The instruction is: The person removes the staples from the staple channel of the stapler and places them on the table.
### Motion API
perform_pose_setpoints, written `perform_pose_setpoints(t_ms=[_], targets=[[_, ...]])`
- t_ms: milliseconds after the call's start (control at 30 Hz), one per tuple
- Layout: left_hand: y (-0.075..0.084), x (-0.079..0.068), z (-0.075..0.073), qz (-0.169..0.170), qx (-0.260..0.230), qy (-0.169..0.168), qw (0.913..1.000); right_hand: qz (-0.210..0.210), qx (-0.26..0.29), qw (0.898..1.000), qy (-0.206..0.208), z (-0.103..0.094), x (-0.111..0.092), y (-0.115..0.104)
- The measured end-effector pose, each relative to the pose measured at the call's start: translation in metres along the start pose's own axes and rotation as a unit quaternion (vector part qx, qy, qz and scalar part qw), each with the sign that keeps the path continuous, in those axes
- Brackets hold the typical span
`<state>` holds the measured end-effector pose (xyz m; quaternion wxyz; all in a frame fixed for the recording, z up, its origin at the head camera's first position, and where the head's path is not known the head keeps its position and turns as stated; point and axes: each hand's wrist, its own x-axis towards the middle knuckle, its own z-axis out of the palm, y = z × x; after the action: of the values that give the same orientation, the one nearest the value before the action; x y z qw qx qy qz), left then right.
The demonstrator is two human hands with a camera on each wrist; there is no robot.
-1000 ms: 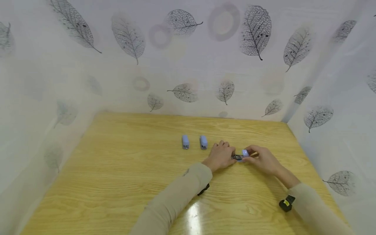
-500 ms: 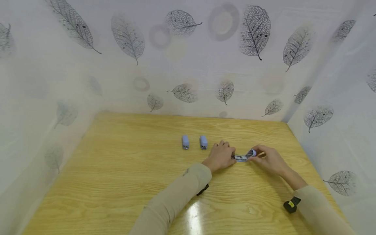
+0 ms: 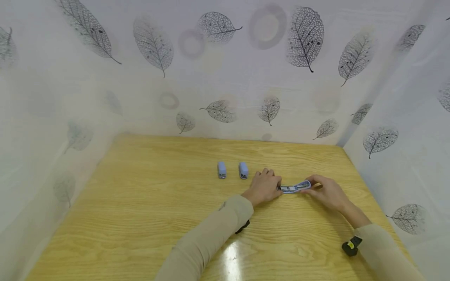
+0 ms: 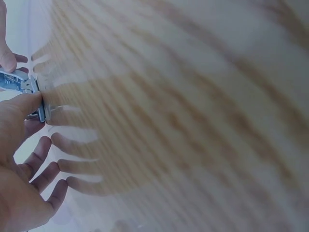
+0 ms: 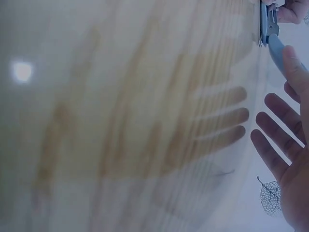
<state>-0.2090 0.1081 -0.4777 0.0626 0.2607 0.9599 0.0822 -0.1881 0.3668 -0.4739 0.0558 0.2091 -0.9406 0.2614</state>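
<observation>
A small light-blue stapler [image 3: 289, 189] lies on the table with its top swung far back, baring the metal inside. At its left end my left hand [image 3: 264, 186] pinches the base between thumb and index finger. My right hand [image 3: 326, 192] grips the end of the raised top [image 3: 304, 185] with thumb and index finger. In the right wrist view the blue top [image 5: 276, 50] slants up from the base under the right thumb, other fingers spread. The left wrist view shows the left thumb [image 4: 26, 102] pressing the stapler's end; the rest is partly hidden.
Two more light-blue staplers, one at the left [image 3: 222, 170] and one nearer the left hand [image 3: 243, 170], stand closed, side by side. The wooden table [image 3: 158, 203] meets a leaf-patterned curtain [image 3: 225, 78] at its back and sides.
My right hand has moved rightward, swinging the stapler's top back and down toward the right, so the inside shows more. The left hand has stayed in place.
</observation>
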Motion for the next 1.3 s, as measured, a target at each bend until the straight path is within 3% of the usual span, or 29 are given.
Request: perform_pose_setpoints(t_ms=[233,433,667,1033,1300], targets=[[0.001,-0.001,-0.001,0.002,0.0,-0.001,1.0,-0.011,-0.035,0.999,-0.008,-0.001,-0.002,0.006],[0.002,-0.001,-0.001,0.001,-0.002,-0.001,1.0,0.006,-0.065,0.997,-0.03,0.0,-0.001,0.01],[0.002,0.0,0.0,-0.001,0.0,-0.002,1.0,0.032,-0.052,0.997,-0.035,-0.007,-0.002,0.002],[0.003,-0.001,-0.002,-0.004,-0.008,0.003,1.0,0.026,-0.036,0.998,0.034,-0.015,-0.007,-0.02],[0.002,0.0,-0.001,0.001,0.003,0.005,1.0,0.108,0.046,0.989,0.094,-0.016,-0.012,-0.049]])
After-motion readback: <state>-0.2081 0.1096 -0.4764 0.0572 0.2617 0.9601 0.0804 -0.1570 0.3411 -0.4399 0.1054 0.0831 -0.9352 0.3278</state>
